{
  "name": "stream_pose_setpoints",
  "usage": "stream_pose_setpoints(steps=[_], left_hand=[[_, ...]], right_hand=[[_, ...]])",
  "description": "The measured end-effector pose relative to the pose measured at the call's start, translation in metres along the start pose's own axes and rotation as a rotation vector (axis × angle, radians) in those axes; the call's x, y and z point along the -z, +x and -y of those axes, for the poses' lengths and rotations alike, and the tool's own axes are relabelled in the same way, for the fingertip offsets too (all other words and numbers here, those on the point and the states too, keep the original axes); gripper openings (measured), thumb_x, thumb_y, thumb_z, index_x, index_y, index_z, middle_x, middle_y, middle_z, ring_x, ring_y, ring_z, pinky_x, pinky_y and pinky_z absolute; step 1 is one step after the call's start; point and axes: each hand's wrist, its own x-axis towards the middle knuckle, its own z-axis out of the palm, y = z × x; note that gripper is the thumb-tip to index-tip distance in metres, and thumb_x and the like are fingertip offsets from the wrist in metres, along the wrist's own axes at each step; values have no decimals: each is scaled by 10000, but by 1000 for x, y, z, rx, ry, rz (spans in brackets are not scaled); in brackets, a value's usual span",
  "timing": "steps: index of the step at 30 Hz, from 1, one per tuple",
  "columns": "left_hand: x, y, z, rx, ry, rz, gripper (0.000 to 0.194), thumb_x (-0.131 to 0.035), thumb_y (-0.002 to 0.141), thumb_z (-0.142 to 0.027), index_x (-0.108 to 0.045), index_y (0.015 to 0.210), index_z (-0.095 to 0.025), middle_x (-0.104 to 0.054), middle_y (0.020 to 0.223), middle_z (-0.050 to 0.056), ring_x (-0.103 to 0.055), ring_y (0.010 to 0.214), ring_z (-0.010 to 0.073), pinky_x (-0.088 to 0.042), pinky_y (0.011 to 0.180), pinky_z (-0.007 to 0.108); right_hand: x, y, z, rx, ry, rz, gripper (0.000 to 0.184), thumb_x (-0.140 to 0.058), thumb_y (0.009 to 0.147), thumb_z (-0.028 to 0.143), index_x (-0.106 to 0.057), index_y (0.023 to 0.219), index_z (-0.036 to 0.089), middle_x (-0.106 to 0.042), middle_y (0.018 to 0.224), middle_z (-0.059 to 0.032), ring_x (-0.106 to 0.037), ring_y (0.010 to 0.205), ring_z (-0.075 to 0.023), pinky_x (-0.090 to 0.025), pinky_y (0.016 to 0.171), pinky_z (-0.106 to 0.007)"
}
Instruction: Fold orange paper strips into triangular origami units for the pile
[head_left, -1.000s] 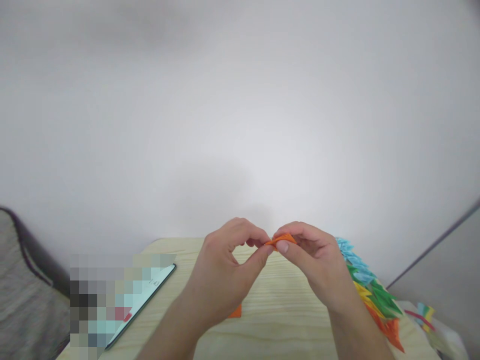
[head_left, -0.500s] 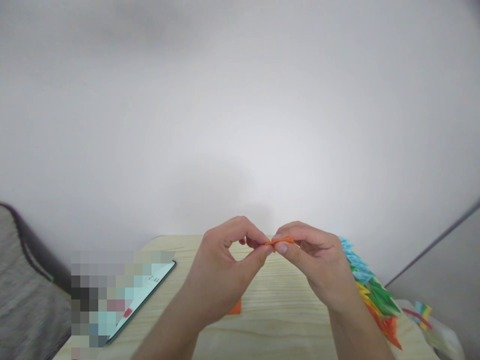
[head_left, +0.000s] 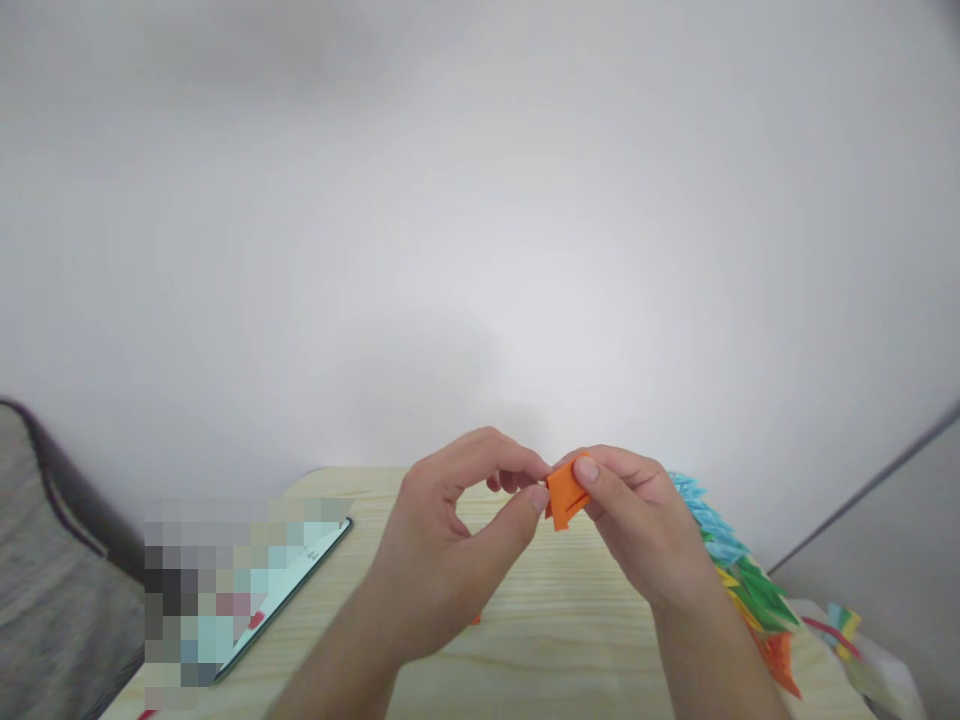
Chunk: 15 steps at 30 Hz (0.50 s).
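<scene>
A small folded piece of orange paper (head_left: 564,494) is held above the table between my two hands. My right hand (head_left: 637,520) pinches its right side, thumb on the face toward me and fingers behind. At its left edge, the thumb and index finger of my left hand (head_left: 457,530) close on the paper. Below my left wrist, a bit of another orange piece (head_left: 476,620) shows on the table; my hand hides most of it.
The pale wood-grain table (head_left: 540,640) stands against a white wall. A phone (head_left: 300,575), partly blurred out, lies at the left. Folded paper pieces in blue, green, yellow and orange (head_left: 757,590) line the right edge. Beyond them is a whitish plastic bag (head_left: 885,670); grey fabric (head_left: 60,560) hangs far left.
The orange paper has turned from nearly edge-on to showing its broad folded face. My right thumb has shifted up and right on it. Less of the orange piece on the table shows.
</scene>
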Motion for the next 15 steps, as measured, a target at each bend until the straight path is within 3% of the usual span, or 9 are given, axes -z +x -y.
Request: stream_pose_setpoints(steps=[10,15], left_hand=[[-1,1,-2,-11,118,-59,149,-628,909,-110,-704,867,-232,-677,823,-12,-595,807,156,-493,759,317],[-1,1,-3,-81,264,-136,126,-640,874,-115,-698,836,-220,-676,791,-13,-599,754,145,-489,695,302]], right_hand=[[-3,0,4,-58,27,66,375,-593,1037,468,-828,966,184,-769,869,-63,-661,817,-204,-514,813,-333],[-6,0,9,-5,-138,31,334,-587,1048,443,-831,1023,215,-774,891,-39,-661,833,-191,-516,828,-311]])
